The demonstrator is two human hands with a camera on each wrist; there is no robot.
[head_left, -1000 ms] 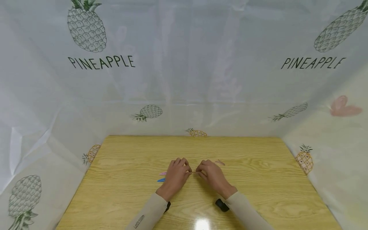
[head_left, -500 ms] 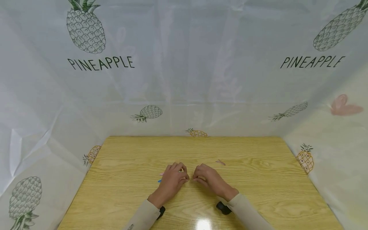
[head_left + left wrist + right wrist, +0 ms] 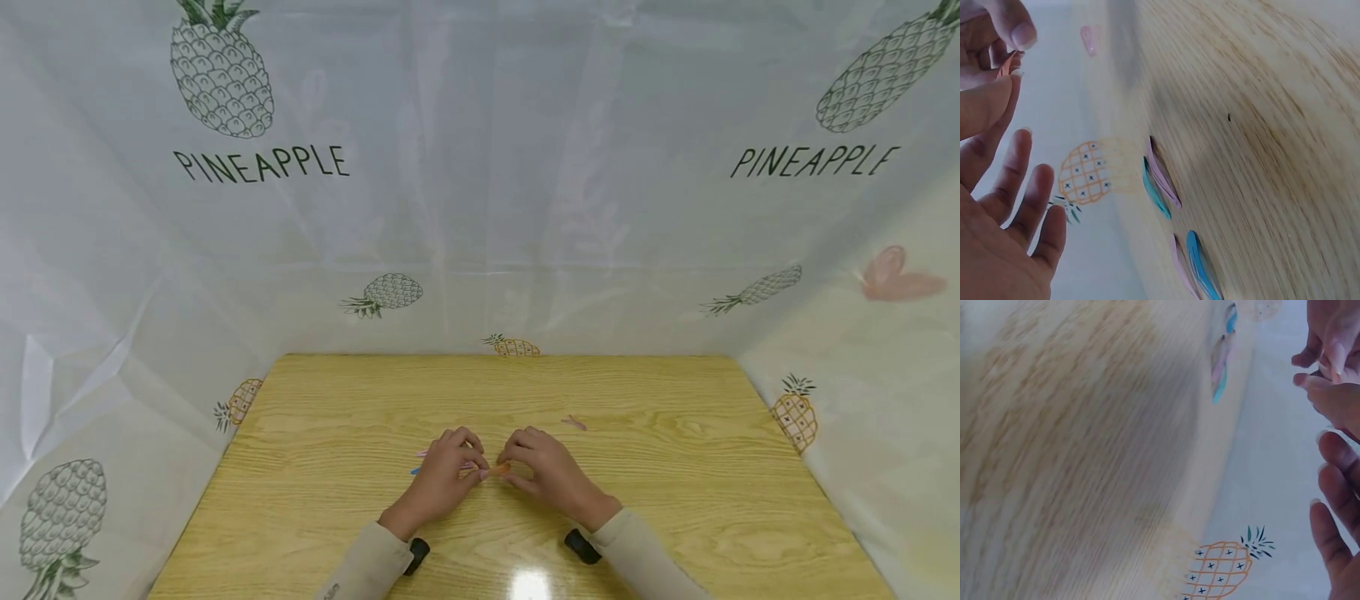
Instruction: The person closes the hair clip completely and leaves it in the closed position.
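Note:
An orange snap hair clip point(image 3: 498, 471) spans the gap between my two hands, close above the middle of the table. My left hand point(image 3: 442, 477) pinches one end between thumb and index finger, its other fingers spread apart in the left wrist view. The thumb and fingertips of my right hand point(image 3: 553, 472) grip the opposite end. In the left wrist view the orange clip point(image 3: 1007, 65) shows edge-on, partly covered by fingertips. Beside my left hand lie a blue clip point(image 3: 1201, 265), a teal clip point(image 3: 1155, 192) and a pink clip point(image 3: 1163, 175).
Another pink clip point(image 3: 1182, 267) lies by the blue one. Farther back on the right, pinkish clips point(image 3: 575, 422) cross on the wooden table point(image 3: 675, 500). Pineapple-printed white sheeting point(image 3: 480, 208) rises behind and along both sides. A black wrist device point(image 3: 581, 547) sits under the right sleeve.
My left hand has shifted slightly left and toward me; the right has lowered a little. The orange clip, mostly hidden earlier, now shows between the fingertips.

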